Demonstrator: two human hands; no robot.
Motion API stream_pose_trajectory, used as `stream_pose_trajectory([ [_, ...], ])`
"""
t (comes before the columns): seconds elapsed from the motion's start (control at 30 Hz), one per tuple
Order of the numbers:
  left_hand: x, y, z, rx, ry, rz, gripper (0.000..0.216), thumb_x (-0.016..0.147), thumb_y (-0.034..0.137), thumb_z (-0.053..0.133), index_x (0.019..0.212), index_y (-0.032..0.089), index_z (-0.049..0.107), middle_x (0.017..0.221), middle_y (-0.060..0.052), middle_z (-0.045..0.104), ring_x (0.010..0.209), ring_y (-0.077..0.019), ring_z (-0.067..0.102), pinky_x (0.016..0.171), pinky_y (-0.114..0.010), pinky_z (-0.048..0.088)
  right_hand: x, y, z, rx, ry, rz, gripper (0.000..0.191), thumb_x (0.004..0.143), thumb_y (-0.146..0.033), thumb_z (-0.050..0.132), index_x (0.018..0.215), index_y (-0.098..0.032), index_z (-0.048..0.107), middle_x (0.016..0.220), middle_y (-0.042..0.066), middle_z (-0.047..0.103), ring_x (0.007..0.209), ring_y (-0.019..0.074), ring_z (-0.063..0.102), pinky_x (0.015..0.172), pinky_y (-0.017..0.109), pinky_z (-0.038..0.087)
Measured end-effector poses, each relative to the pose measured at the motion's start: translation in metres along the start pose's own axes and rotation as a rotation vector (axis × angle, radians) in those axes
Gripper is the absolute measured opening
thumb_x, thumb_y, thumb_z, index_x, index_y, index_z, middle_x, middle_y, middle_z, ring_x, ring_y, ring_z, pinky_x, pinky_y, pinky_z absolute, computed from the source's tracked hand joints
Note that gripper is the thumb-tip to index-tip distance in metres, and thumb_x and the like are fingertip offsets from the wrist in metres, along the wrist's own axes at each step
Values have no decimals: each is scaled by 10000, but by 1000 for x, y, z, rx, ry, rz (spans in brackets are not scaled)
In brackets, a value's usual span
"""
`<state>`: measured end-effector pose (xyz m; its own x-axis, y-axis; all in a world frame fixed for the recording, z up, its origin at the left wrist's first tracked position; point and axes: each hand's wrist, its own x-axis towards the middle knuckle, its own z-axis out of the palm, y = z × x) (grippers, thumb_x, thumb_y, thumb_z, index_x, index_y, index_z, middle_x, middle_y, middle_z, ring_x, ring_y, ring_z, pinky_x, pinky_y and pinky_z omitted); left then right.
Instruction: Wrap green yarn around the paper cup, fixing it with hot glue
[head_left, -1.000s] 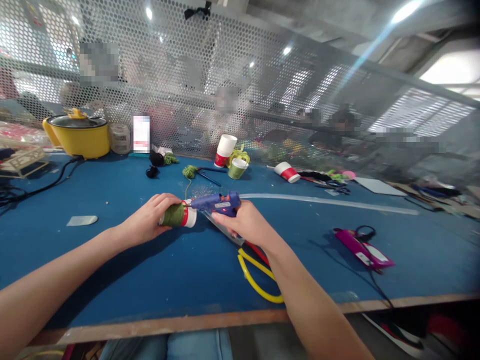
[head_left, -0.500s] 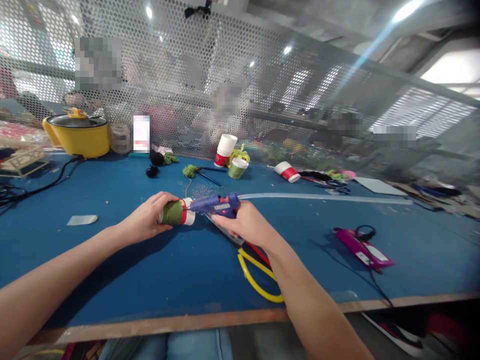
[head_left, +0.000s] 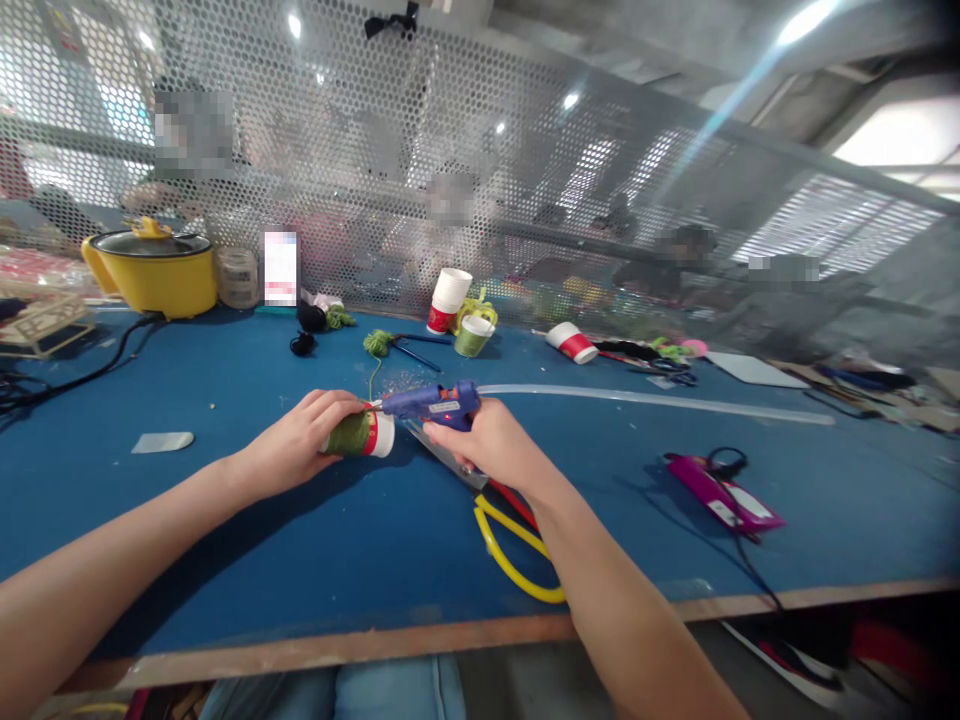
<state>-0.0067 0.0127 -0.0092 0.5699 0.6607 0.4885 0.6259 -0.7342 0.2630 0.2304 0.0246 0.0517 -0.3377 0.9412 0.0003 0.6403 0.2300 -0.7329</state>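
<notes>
My left hand (head_left: 306, 436) is wrapped round a paper cup (head_left: 381, 436) that lies on its side. Green yarn covers much of the cup, leaving a red band and the white end bare. My right hand (head_left: 495, 440) grips a blue glue gun (head_left: 429, 404), its nozzle at the upper side of the cup by my left fingers. A long clear glue stick (head_left: 645, 396) runs out of the gun's back to the right. Large scissors (head_left: 517, 575) with yellow and red handles lie under my right wrist. From a green yarn ball (head_left: 377, 343) a strand trails toward the cup.
Behind stand a yellow electric pot (head_left: 161, 275), a glass jar (head_left: 238, 278), a lit phone (head_left: 280, 268), stacked paper cups (head_left: 451, 292) and a green-wrapped cup (head_left: 474, 337). Another cup (head_left: 572, 343) lies sideways. On the right is a purple pouch-like item (head_left: 724, 495) with a black cable. A perforated metal screen (head_left: 360, 150) borders the table.
The cup has tilted slightly, its white end now a little lower and farther right. My left fingers have shifted toward the nozzle, and the glue stick's far end has dipped.
</notes>
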Motion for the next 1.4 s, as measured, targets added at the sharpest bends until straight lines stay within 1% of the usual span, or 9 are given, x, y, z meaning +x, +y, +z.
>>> stream_pose_trajectory([
  [0.3,-1,0,1,55,-26,37,466,773,110,553,1196,153,363,1177,-121,484,1074,-254,439,923,-439,411,1,0,1,35,-3,-4,219,703,-337,560,583,-156,531,379,-41,459,338,77,419,380,204,352],
  [0.47,-3,-1,3,81,-27,22,480,768,91,544,1208,161,365,1179,-123,451,1075,-264,430,918,-442,421,2,1,1,29,-6,-4,228,704,-344,558,581,-155,525,383,-36,464,344,78,422,389,204,363],
  [0.6,-3,-1,1,71,-32,22,474,770,72,526,1204,176,368,1174,-124,434,1075,-262,428,912,-449,428,3,2,1,32,-6,-7,228,704,-345,559,586,-152,526,391,-37,465,344,73,418,393,199,363],
  [0.7,-3,-2,1,58,-47,31,467,777,81,523,1204,183,361,1180,-122,431,1083,-261,423,919,-452,422,2,2,0,28,-9,-8,239,705,-348,560,571,-154,520,385,-34,467,343,75,419,398,202,365],
  [0.8,-3,-4,1,36,-36,32,462,781,93,524,1201,189,357,1178,-120,434,1087,-258,424,919,-450,421,2,1,0,29,-12,-9,240,705,-346,562,569,-152,525,381,-33,470,344,77,421,402,204,369],
  [0.93,-3,-8,4,-8,-6,-4,470,762,128,562,1180,177,352,1155,-125,441,1082,-255,439,917,-444,424,0,-1,-1,38,-6,-13,233,712,-346,556,595,-145,543,383,-37,465,346,75,418,394,199,364],
  [1.07,-2,-9,4,-32,12,-44,499,732,154,597,1165,188,351,1132,-112,455,1063,-253,459,901,-443,432,0,-1,-1,43,-17,-32,229,717,-337,557,587,-150,529,384,-40,467,350,68,414,398,190,360],
  [1.2,-1,-6,2,-41,-1,-64,499,725,161,603,1159,191,357,1123,-104,462,1059,-250,467,896,-429,432,0,-2,0,49,-37,-34,219,717,-334,555,598,-153,524,378,-41,465,349,70,414,393,189,357],
  [1.4,-1,-4,0,-87,-17,-146,489,710,201,623,1131,187,375,1084,-88,478,1000,-235,500,837,-390,461,-1,-3,0,30,-33,-25,195,709,-314,558,601,-153,539,377,-41,467,345,72,418,387,190,353],
])
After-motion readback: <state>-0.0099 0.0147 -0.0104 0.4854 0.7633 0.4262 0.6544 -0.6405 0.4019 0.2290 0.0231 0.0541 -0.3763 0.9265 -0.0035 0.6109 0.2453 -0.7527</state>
